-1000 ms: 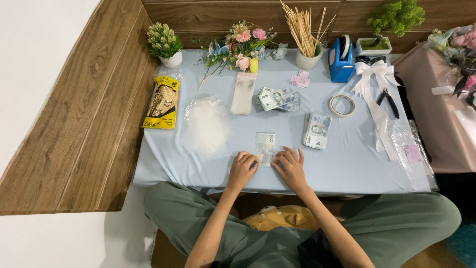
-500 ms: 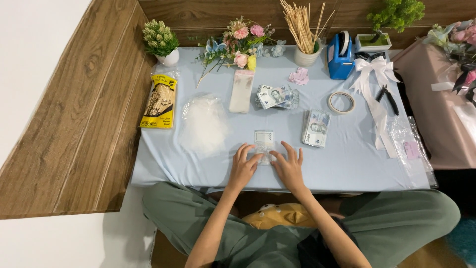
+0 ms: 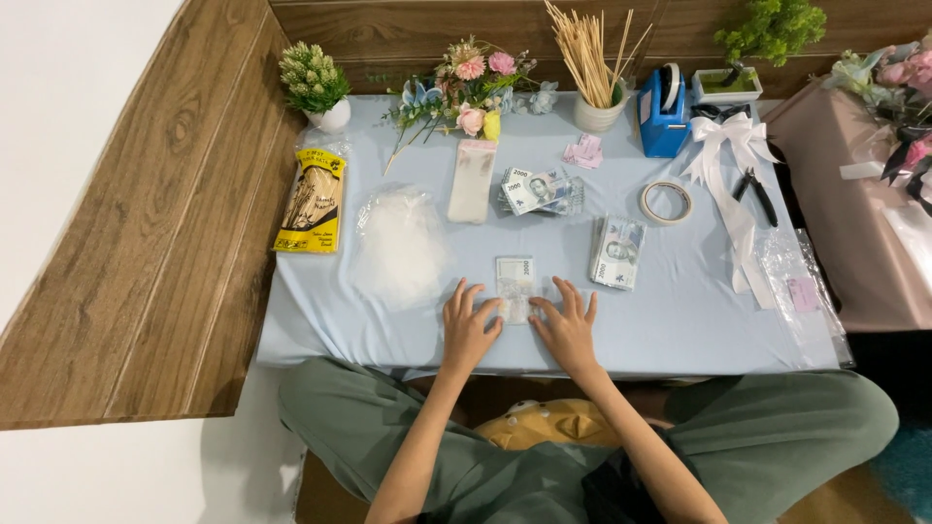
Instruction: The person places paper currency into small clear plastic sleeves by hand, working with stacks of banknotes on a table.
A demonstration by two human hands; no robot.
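Your left hand (image 3: 470,326) and right hand (image 3: 567,324) lie flat, fingers spread, no closed grip, pinning a folded banknote (image 3: 514,286) between them on the desk (image 3: 680,320), which wears a pale blue cloth. Beyond the grip: banknote stacks (image 3: 618,252), flowers (image 3: 466,87). Left: wooden wall panel (image 3: 146,243).

Bare forearms, apparently sleeveless; loose grey-green trousers.

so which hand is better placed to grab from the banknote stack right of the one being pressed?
Probably right. The right hand lies just below and left of that banknote stack; the left hand would have to cross the folded banknote between them.
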